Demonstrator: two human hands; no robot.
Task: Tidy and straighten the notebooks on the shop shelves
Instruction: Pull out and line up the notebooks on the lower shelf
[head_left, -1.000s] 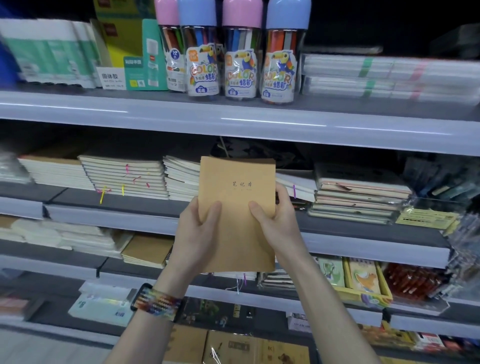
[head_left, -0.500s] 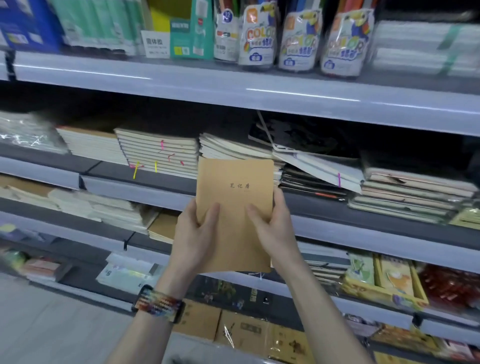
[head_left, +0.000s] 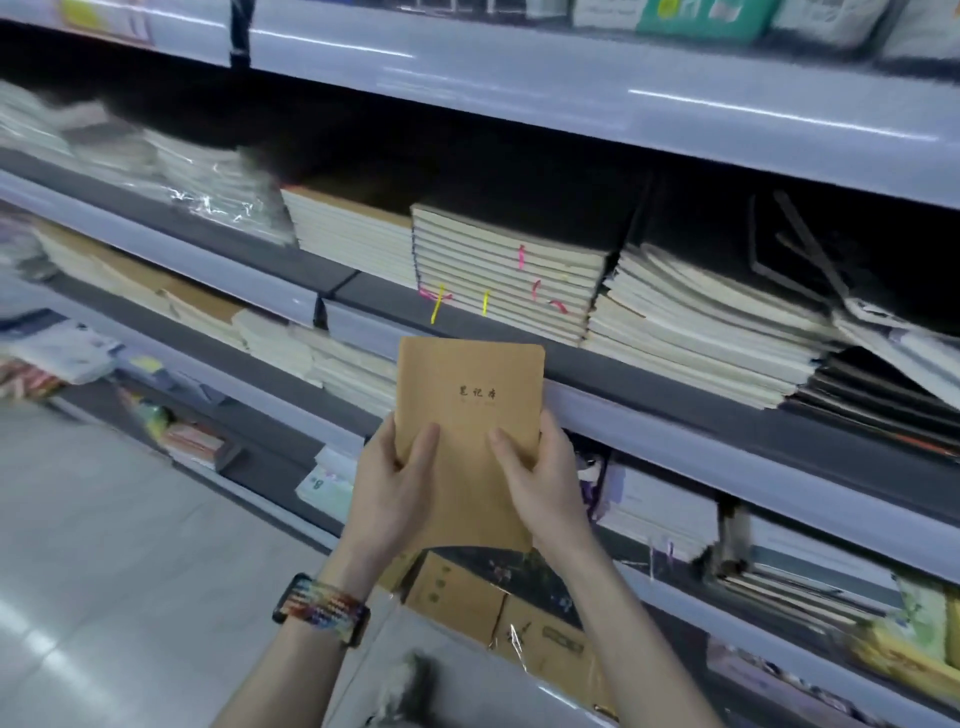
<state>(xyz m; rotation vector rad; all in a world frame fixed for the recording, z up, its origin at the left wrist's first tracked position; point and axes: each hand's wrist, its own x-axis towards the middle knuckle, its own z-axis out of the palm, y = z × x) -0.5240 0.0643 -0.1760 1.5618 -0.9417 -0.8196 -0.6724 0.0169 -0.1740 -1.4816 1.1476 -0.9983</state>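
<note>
Shelves (head_left: 701, 98) behind brown "笔记本" notebook (head_left: 467, 415)

Brown notebook (head_left: 467, 405): lower corners covered by left hand (head_left: 395, 493) and right hand (head_left: 545, 488); cover lettering too small to read; top-shelf goods (head_left: 701, 15): cut off by upper edge; wrapped packs (head_left: 171, 171) at left: blurred; dark fuzzy shape (head_left: 410, 686) at bottom edge: unidentifiable.

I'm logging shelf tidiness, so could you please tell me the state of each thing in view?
brown notebook: upright, held in both hands
left hand: grips its left edge
right hand: grips its right edge
ribboned stack: flat, squared
cream stack: splayed, uneven
</note>
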